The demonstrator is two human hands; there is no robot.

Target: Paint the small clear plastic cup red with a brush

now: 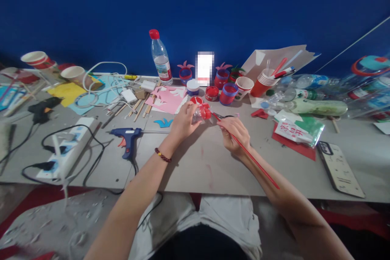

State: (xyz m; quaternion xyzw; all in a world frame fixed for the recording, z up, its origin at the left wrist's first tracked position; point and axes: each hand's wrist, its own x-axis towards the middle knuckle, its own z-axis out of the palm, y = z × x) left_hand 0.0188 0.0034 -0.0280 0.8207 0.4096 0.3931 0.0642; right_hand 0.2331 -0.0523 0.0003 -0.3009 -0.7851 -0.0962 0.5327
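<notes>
My left hand [184, 124] is closed around a clear plastic bottle bottom [199, 114], tilted sideways and partly painted red. Between the fingers of my right hand [235, 134] is a long red paintbrush [256, 159], its tip close to the painted part; whether it touches I cannot tell. Just beyond stands an open jar of red paint [211, 93], with a white-lidded jar [193, 87] to its left. A red and purple painted cup [228, 93] stands behind my right hand. Scissors [227, 117] lie partly hidden by the right fingers.
A blue glue gun [129, 136] and a power strip [68, 148] with loose cords lie on the left. An upright water bottle [161, 63] stands at the back. To the right are stacked paper cups [262, 83], several plastic bottles [317, 107] and a phone [341, 169] near the edge.
</notes>
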